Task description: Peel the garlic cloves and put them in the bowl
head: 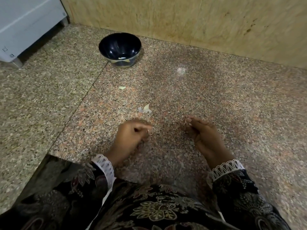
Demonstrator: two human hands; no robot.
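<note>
Fingers of the left hand (pixel 131 136) curl in, blurred; whether they hold anything is unclear. Right hand (pixel 201 132) pinches a papery scrap (pixel 186 121). Garlic clove (pixel 122 87) lies between bowl (pixel 120 48) and hands.

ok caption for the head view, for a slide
Two hands, left hand and right hand, work over garlic skins on a granite counter, dark bowl behind.

place: a home kitchen, by the look of it
counter (pixel 216 100): speckled granite slabs with a seam running near-left to far, edge at near left
wall (pixel 182 19): yellowish stone-look panels at the far side
appliance (pixel 25 27): white, on small feet, far left
bowl (pixel 120 50): dark, far centre
garlic bits (pixel 144 109): loose on the counter
</note>
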